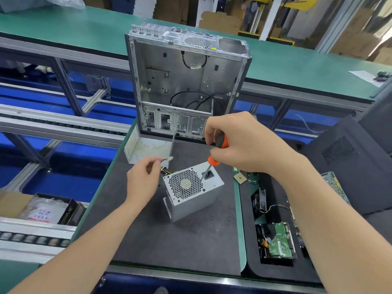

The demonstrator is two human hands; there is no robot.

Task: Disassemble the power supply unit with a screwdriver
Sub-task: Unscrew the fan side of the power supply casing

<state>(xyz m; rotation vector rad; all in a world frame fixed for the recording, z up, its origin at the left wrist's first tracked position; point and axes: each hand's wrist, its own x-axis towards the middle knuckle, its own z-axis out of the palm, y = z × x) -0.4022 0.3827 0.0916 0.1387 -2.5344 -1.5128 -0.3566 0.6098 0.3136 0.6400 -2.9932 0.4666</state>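
PSU (192, 190) is sitting tilted on tabletop (159, 240), in front of open case (186, 81). Right hand (239, 143) is gripping screwdriver (220, 143), tip pointing at PSU's fan face. Left hand (142, 179) is pinching white connector (168, 161).

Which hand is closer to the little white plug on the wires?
Left. The left hand pinches the wires right beside the white plug; the right hand is off to its right, holding the screwdriver.
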